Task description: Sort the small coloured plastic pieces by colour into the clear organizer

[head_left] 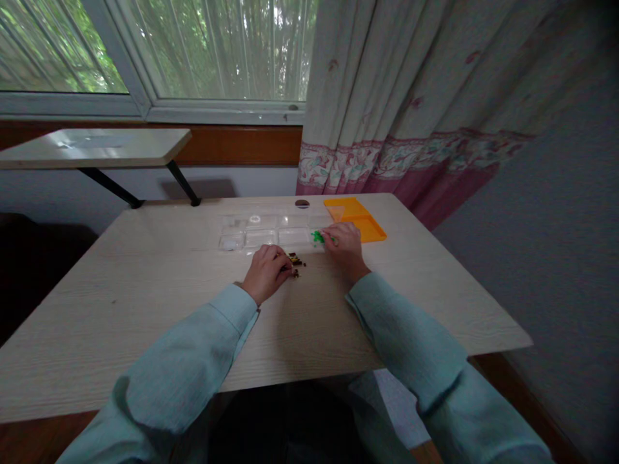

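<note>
A clear plastic compartment box (261, 239) lies on the table. Small green pieces (317, 237) are gathered in its right front compartment. My right hand (344, 245) is over that compartment, thumb and fingers pinched together, with a bit of green showing at the fingertips. In front of the box, a small pile of dark brown and yellow pieces (294, 259) lies on the tabletop. My left hand (265, 270) rests beside this pile, its fingers curled and closed at the pile's left edge. What those fingers hold, if anything, is too small to make out.
An orange tray (368, 228) lies behind my right hand, close to the box. At the table's back edge there is a dark round spot (302, 203). A raised shelf (97, 147) on black legs stands at the back left. A curtain (367, 148) hangs behind the table.
</note>
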Available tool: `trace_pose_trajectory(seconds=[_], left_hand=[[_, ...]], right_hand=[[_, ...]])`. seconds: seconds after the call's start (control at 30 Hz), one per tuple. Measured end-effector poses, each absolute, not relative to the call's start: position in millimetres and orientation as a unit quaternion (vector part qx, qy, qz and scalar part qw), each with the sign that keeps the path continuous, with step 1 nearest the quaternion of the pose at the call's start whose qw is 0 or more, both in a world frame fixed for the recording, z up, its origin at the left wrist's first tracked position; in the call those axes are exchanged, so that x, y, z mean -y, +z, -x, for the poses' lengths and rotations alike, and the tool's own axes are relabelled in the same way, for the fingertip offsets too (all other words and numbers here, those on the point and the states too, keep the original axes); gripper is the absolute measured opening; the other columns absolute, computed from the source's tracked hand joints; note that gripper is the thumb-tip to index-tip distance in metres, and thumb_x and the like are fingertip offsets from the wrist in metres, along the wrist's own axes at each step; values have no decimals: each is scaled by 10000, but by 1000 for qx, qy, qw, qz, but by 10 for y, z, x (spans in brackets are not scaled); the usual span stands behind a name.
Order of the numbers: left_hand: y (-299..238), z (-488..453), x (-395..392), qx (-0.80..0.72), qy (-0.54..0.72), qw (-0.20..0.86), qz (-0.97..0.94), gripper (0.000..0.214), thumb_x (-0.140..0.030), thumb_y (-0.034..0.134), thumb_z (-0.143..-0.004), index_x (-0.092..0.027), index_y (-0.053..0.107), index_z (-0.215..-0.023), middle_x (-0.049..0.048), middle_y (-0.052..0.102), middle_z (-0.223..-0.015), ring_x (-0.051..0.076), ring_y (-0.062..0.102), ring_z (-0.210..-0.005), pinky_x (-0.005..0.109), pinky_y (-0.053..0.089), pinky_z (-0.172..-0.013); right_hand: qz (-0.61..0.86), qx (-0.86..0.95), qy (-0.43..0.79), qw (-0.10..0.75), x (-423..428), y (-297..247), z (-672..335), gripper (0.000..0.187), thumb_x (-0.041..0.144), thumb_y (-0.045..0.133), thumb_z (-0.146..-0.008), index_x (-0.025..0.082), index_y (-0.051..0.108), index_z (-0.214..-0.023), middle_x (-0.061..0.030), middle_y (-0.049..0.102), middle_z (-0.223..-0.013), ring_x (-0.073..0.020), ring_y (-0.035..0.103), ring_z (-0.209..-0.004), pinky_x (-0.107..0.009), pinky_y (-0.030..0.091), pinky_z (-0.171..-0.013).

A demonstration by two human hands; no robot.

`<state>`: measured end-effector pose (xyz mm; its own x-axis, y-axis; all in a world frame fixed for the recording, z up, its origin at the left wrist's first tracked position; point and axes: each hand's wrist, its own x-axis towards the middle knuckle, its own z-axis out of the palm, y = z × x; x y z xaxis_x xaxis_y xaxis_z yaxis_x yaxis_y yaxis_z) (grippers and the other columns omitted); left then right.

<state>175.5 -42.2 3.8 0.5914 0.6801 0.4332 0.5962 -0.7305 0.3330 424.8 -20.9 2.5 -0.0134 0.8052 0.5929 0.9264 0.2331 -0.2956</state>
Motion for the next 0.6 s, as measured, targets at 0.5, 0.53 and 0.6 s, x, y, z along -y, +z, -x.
trace_pose_trajectory(seconds=[0.5, 0.53, 0.6], left_hand=[[65, -1689, 339, -415, 419, 212, -780, 241, -383, 528, -879, -171, 594, -784, 40, 588, -791, 172, 524, -785, 313, 413, -743], [70, -1680, 334, -424, 436, 255, -752, 249, -399, 538, -869, -171, 590, -785, 26, 583, -753, 157, 525, -734, 290, 418, -692], [81, -1668, 329, -435, 467, 360, -680, 265, -432, 574, -837, -170, 584, -800, 2, 582, -684, 127, 518, -623, 250, 410, -590]], right_hand=[[546, 744, -79, 378, 319, 107, -4081, 262, 352, 489, -918, 217, 714, -907, -48, 680, -873, -203, 528, -894, -360, 348, -835], [532, 751, -77, 384, 339, 118, -4041, 257, 347, 488, -920, 219, 711, -912, -46, 681, -869, -200, 531, -892, -360, 351, -837], [504, 767, -69, 391, 387, 142, -3943, 247, 333, 486, -924, 224, 708, -926, -42, 683, -861, -196, 537, -896, -365, 355, -845]])
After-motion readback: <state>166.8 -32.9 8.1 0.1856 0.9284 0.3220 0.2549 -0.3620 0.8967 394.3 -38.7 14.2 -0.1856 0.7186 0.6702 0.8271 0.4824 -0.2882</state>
